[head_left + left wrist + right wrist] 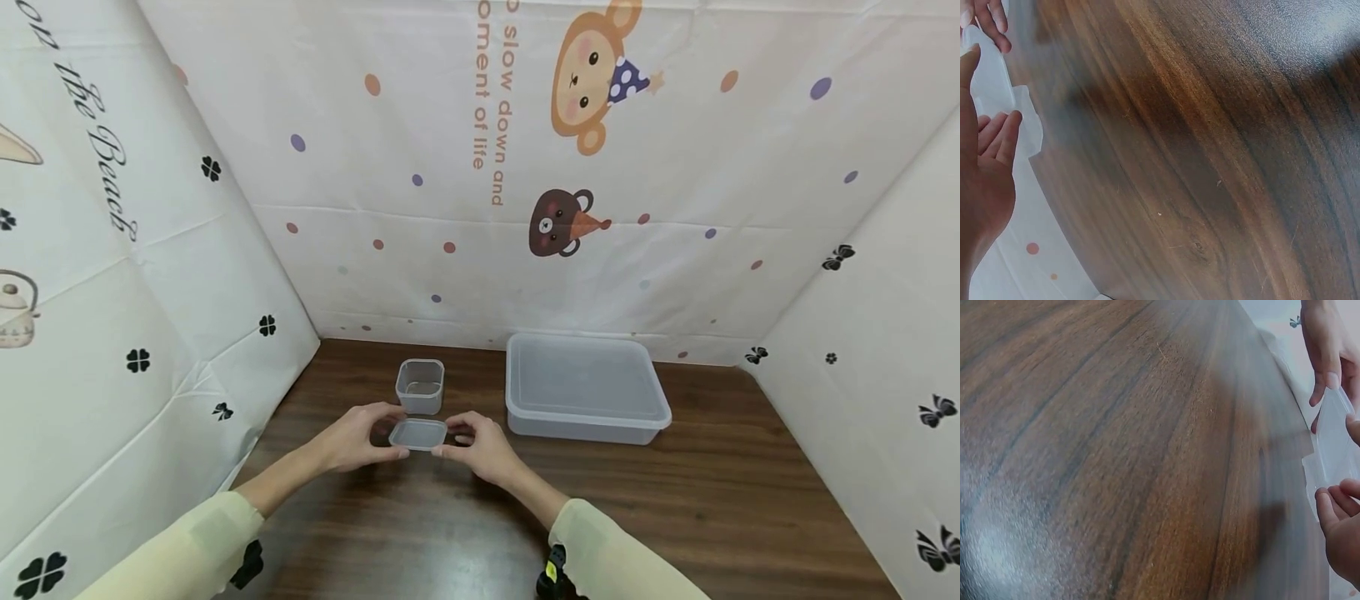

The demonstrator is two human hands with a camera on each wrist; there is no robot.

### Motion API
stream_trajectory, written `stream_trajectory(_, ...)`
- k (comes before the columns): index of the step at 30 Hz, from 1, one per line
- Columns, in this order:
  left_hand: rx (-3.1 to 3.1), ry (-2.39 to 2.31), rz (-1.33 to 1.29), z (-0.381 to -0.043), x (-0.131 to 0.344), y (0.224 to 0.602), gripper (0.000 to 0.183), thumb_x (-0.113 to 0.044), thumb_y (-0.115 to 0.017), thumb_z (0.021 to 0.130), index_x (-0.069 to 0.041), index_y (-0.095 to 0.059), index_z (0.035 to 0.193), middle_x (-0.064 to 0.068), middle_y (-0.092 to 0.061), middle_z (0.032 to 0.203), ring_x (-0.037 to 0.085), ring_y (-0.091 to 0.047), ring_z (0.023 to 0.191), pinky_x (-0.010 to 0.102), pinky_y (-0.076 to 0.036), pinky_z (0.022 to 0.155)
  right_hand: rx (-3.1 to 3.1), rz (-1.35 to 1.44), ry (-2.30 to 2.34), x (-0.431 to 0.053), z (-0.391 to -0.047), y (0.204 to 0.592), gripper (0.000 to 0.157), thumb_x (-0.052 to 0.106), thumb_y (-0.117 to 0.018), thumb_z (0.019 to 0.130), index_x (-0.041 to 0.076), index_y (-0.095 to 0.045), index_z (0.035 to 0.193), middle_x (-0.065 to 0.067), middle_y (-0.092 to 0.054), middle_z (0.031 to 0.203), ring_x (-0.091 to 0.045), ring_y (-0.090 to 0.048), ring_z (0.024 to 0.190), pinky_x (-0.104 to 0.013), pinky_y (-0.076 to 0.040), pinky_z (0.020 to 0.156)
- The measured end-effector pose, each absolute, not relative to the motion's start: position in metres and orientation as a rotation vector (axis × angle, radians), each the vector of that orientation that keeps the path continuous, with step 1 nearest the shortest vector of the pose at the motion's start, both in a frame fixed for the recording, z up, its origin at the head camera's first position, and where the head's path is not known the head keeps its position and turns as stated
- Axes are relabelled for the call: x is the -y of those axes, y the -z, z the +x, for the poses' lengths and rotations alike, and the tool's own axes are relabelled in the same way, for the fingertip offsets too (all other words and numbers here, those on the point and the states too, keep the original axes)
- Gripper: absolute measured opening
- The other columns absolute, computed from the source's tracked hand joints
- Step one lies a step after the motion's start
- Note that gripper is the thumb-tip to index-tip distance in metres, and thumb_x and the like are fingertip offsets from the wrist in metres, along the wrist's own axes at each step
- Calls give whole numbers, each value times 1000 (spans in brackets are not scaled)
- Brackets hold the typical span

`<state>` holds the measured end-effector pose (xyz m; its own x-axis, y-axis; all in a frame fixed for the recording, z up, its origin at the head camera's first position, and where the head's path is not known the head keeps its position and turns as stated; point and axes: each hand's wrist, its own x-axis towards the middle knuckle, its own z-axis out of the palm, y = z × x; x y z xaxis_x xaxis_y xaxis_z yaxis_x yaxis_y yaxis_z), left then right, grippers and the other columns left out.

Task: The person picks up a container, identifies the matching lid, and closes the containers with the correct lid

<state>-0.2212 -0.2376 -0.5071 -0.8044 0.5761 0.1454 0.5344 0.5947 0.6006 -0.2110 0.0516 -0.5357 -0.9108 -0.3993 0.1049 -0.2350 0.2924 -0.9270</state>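
Note:
Between my two hands is a small clear plastic lid, raised above the table in front of a small open container. My left hand holds the lid's left edge, thumb at the near corner. On the opposite edge, my right hand pinches the lid between thumb and fingers. In the left wrist view, the lid appears at the upper left beside my left hand. The right wrist view shows the lid near my right hand.
A large translucent box with its lid on stands right of the hands, near the back. Brown wood-grain table spreads in front. White printed sheets rise behind and at both sides.

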Motion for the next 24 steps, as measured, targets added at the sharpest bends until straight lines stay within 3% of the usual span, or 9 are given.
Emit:
stream_trajectory(8, -2751, -1042, 962, -224, 237, 507, 71, -42, -87, 90, 3, -63, 139, 8, -71, 126, 21, -72, 110, 38, -61, 92, -2364, -569, 1750, -52, -213, 537, 48, 24, -88, 90, -1, -70, 126, -15, -70, 127, -33, -69, 119, -37, -58, 99)
stream_trajectory(16, -2742, -1108, 943, -223, 237, 507, 56, -31, -85, 93, 2, -66, 134, 8, -72, 125, 21, -71, 109, 36, -61, 92, -2325, -559, 1845, -51, -213, 534, 39, 23, -86, 92, 1, -72, 121, -11, -73, 119, -33, -70, 118, -31, -57, 99)
stream_trajectory(24, -2785, -1172, 928, -221, 237, 508, 41, -36, -82, 96, -7, -69, 123, 2, -72, 115, 18, -73, 104, 32, -62, 89, -2228, -487, 2000, -47, -213, 532, 37, 16, -82, 96, -7, -70, 121, -21, -73, 120, -31, -72, 114, -26, -59, 92)
